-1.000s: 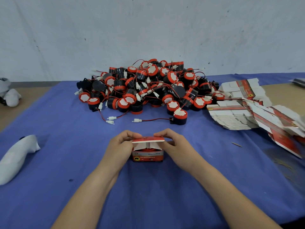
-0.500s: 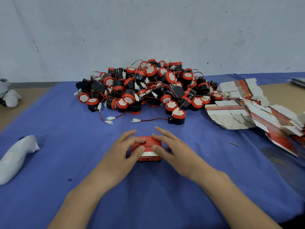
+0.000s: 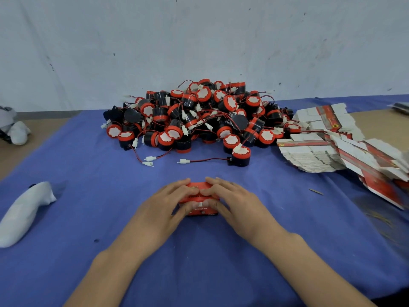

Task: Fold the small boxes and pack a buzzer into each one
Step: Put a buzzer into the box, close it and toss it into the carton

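Left hand (image 3: 163, 204), right hand (image 3: 238, 202) pressing flat on red box (image 3: 201, 212); buzzer pile (image 3: 194, 120) beyond, cartons (image 3: 318, 154) right.

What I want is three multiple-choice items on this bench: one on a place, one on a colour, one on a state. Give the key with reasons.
1. On which side of the buzzer pile does the stack of flat boxes lie?
A) left
B) right
C) on top of it

2. The cloth on the table is:
A) blue
B) green
C) yellow

3. The small box is:
A) lid standing open
B) flat, unfolded
C) lid down, with the left hand and right hand pressing on it

Key:
1 B, the stack sits at the pile's right edge.
2 A, the cloth shows blue all round.
3 C, the fingers of both hands lie over the lowered red lid.
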`<state>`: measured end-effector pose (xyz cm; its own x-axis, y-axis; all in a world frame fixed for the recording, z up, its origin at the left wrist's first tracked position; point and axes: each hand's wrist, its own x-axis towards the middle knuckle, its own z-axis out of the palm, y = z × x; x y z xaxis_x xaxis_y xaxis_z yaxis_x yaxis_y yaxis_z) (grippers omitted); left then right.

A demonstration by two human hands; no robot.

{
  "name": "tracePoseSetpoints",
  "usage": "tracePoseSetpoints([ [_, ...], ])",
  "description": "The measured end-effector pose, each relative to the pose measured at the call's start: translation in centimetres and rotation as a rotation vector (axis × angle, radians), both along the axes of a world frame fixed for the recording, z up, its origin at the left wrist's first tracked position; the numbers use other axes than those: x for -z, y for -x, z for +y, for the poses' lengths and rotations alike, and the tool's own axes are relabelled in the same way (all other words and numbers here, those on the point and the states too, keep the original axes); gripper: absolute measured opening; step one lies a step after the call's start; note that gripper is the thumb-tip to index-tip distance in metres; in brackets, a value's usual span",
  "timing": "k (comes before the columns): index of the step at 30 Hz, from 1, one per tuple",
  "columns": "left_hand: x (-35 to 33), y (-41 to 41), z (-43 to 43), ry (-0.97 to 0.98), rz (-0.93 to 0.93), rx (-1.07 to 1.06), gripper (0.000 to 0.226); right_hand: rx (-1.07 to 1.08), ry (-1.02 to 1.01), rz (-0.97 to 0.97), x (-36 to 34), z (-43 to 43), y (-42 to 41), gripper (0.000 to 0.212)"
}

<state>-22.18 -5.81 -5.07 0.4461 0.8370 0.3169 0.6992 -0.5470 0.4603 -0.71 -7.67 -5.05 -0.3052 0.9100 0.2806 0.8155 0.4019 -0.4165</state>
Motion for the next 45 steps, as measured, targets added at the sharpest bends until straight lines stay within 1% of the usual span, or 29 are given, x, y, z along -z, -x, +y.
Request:
tracePoseSetpoints([
  [2, 0.1, 0.1, 0.2, 0.025, -0.056, 0.012, 0.05, 0.013, -0.008, 0.015, -0.1, 0.0, 0.2, 0.035],
  [5, 0.1, -0.1, 0.3, 0.066, -0.198, 0.029, 0.028, 0.037, 0.007, 0.098, -0.4, 0.1, 0.2, 0.034],
  [8, 0.0, -0.3, 0.4, 0.079, -0.284, -0.01, 0.02, 0.06, -0.003, 0.146, -0.4, 0.1, 0.3, 0.035],
  [12, -0.1, -0.3, 0.5, 0.113, -0.351, -0.039, 0.029, 0.07, -0.024, 0.162, -0.3, 0.2, 0.3, 0.036],
  [18, -0.1, -0.3, 0.2, 0.188, -0.384, -0.017, 0.017, 0.047, -0.031, 0.164, -0.1, 0.1, 0.2, 0.033],
  [23, 0.0, -0.2, 0.2, 0.213, -0.392, -0.021, 0.011, 0.032, -0.007, 0.15, -0.1, 0.1, 0.0, 0.037],
  [25, 0.1, -0.1, 0.3, 0.221, -0.388, -0.021, 0.016, 0.01, 0.013, 0.117, -0.1, 0.0, -0.2, 0.039],
  [28, 0.2, 0.1, 0.4, 0.241, -0.389, -0.028, 0.022, -0.03, 0.033, 0.095, -0.1, -0.2, -0.6, 0.052],
  [30, 0.2, 0.1, 0.3, 0.237, -0.381, -0.014, 0.022, -0.047, 0.034, 0.069, 0.0, -0.3, -0.8, 0.057],
  [33, 0.2, 0.2, 0.2, 0.193, -0.339, -0.002, 0.024, -0.058, 0.017, 0.032, 0.4, -0.3, -1.1, 0.056],
  [36, 0.4, 0.4, 0.1, 0.194, -0.33, 0.016, 0.016, -0.065, 0.009, 0.027, 0.6, -0.1, -1.3, 0.051],
  [37, 0.4, 0.4, 0.0, 0.195, -0.327, 0.027, 0.017, -0.07, 0.006, 0.029, 0.7, -0.1, -1.3, 0.049],
  [41, 0.8, 0.1, -0.3, 0.141, -0.261, 0.031, 0.041, -0.083, 0.004, 0.023, 0.8, 0.1, -1.4, 0.049],
  [45, 0.7, 0.1, -0.1, 0.136, -0.286, 0.026, 0.041, -0.068, -0.02, 0.001, 1.0, 0.2, -1.3, 0.049],
])
